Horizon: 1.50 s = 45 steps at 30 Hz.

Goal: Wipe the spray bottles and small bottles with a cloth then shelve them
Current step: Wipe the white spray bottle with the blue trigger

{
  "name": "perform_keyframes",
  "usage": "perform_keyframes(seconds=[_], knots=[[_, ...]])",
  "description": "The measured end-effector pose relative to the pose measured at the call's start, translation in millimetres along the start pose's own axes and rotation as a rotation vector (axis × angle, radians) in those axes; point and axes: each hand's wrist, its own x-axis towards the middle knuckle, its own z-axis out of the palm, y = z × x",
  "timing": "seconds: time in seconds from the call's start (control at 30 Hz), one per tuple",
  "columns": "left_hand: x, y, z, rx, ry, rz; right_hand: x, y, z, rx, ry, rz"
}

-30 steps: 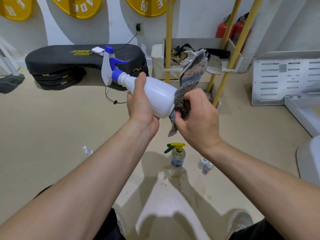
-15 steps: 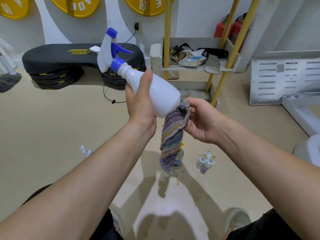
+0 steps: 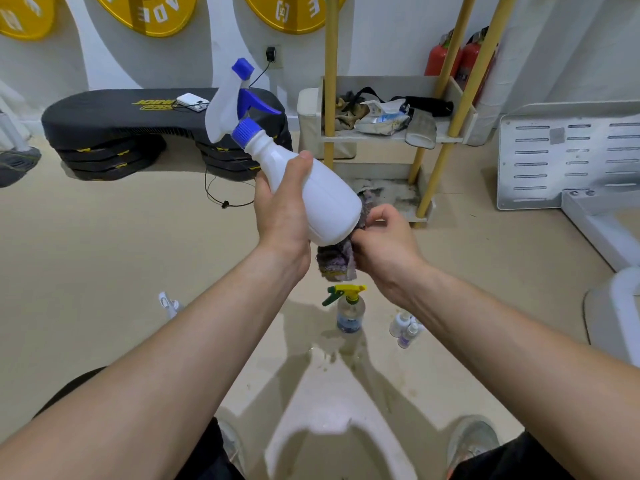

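White spray bottle (image 3: 322, 199): held in the air above the floor (image 3: 104, 271). It is tilted, with the blue trigger head up and to the left and the base down to the right. It is not on the rack.
Left hand (image 3: 282, 216): clamped round the bottle's body, thumb lying over its upper side.
Right hand (image 3: 384, 251): fingers curled, pinching the cloth against the bottle's base.
Cloth (image 3: 337, 261): striped, bunched into a short wad under and behind the base, with a small end hanging below.
Change: a second ago the cloth stood up in a flap above the right fist. Half a second ago it hung long and loose from the base, with the right hand spread beneath it. It is now gathered and pressed to the base.
Meaning for the task: the base is probably being wiped now; shelving of this bottle has not begun.
Clear spray bottle (image 3: 350, 311): yellow-and-green trigger, upright on the floor below the hands, untouched.
Small bottles (image 3: 405, 329): clustered on the floor just right of the clear bottle; count unclear.
Shelf rack (image 3: 377, 136): yellow posts, at the floor's far edge by the wall. Its shelf holds rags and a bag, with no bottles visible.
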Motion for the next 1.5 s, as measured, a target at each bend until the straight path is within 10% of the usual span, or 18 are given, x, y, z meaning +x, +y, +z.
perform_keyframes(seconds=[0.23, 0.47, 0.83, 1.2, 1.5], knots=[[11, 6, -13, 0.121, -0.003, 0.03, -5, -14, -15, -0.143, -0.291, 0.147], [12, 7, -21, 0.165, -0.039, -0.145, -6, -16, -14, 0.081, 0.07, -0.21], [-8, 1, -9, -0.156, -0.356, -0.336, -35, -20, 19, -0.188, -0.037, -0.693], [-18, -5, -6, 0.317, -0.076, -0.105, -28, -17, 1, -0.366, -0.183, -0.702], [-31, 3, 5, -0.166, -0.331, -0.375, -28, -12, 11, -0.405, -0.198, -0.768]])
